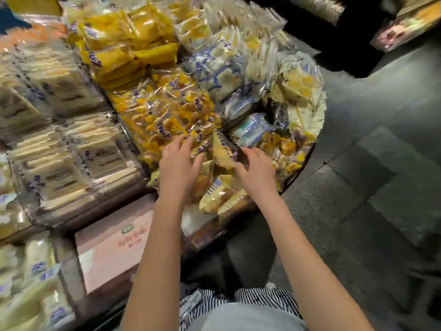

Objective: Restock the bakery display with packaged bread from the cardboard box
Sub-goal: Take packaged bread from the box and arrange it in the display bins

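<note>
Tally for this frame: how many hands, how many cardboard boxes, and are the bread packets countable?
Hands: 2 (left hand, right hand)
Cardboard box: 1
Bread packets: too many and blurred to count
Total counted: 3

Red print (130,242) on pink box (105,263), purple packet logos (164,132), all illegible.

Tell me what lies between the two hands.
In the head view, a wedge-shaped yellow bread packet sticks up between the left hand and the right hand, with more packets heaped below it.
</note>
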